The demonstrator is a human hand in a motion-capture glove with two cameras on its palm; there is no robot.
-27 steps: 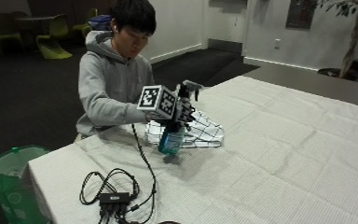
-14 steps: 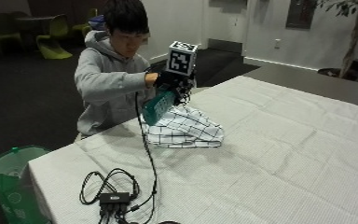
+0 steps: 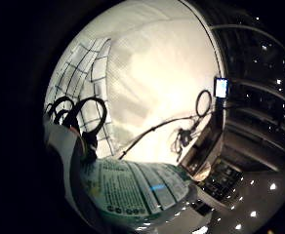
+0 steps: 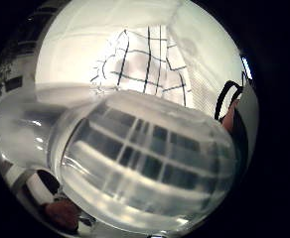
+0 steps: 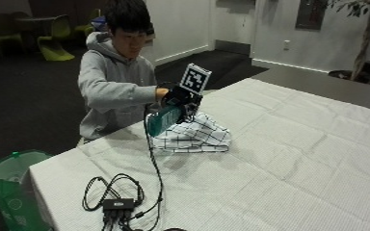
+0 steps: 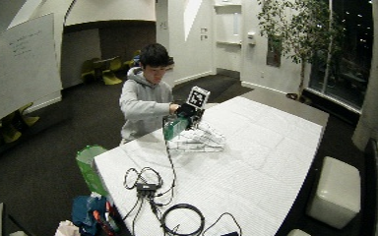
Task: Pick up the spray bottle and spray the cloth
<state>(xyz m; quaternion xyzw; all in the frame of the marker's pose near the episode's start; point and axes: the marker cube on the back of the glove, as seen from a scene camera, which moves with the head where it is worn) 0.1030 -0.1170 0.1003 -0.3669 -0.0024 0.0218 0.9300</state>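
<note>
My gloved right hand (image 5: pixel 177 98) grips the spray bottle (image 5: pixel 164 119) by its head and holds it tilted in the air, above the near-left side of the cloth. The bottle has a teal body with a printed label (image 3: pixel 132 190), and it fills much of the thumb side palm view as a clear ribbed bottle (image 4: pixel 145 163). The white cloth with dark checks (image 5: pixel 194 137) lies bunched on the table (image 5: pixel 287 159), just under and right of the bottle. The checked cloth (image 4: pixel 140 64) also shows beyond the bottle, and in the wide view the hand (image 6: pixel 184 110) is over the cloth (image 6: pixel 199 140).
A black box with looped cables (image 5: pixel 117 202) lies near the table's front corner, and one cable runs up to the hand. A green bin (image 5: pixel 12 185) stands on the floor left of the table. The white tablecloth stretches away to the right.
The bottle stood on the table beside the cloth under the hand a second ago. It has been lifted, and is now held tilted over the cloth's edge.
</note>
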